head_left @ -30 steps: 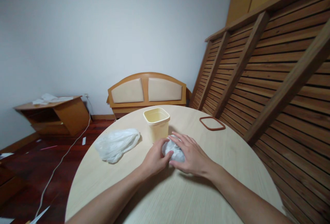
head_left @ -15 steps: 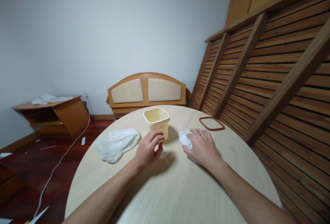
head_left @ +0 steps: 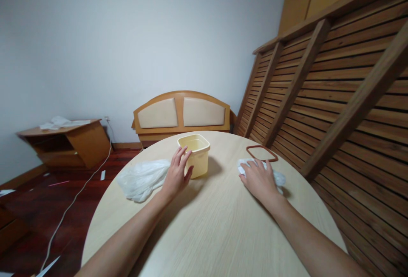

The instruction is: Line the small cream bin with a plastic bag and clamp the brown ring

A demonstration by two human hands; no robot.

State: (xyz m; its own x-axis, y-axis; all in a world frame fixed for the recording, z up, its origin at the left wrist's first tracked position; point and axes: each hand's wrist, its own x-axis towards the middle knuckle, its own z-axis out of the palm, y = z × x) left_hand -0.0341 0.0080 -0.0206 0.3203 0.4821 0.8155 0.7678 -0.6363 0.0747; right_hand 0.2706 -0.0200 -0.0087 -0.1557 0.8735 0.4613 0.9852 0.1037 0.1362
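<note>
A pale yellow square bin (head_left: 200,164) stands upright and open-topped on the round table. My left hand (head_left: 177,171) is at its near left side, fingers apart and holding nothing; whether the fingertips touch the wall I cannot tell. Under my right hand (head_left: 259,179) lies a crumpled white plastic bag (head_left: 279,179), gripped from above and partly hidden by the palm and fingers. Another white plastic bag (head_left: 142,179) is spread loosely left of the bin. Just beyond my right hand, a brown rounded-square ring (head_left: 274,156) lies flat.
The round wooden table (head_left: 207,234) carries everything within reach. Behind it is a padded headboard (head_left: 204,111). A slatted wooden panel (head_left: 321,98) leans along the right. At left, a low cabinet (head_left: 86,141) holds papers, and a white cable (head_left: 76,196) crosses the floor.
My right hand has moved right with the crumpled plastic bag, close to the brown ring. My left hand has shifted slightly left and up beside the bin, its fingers straighter.
</note>
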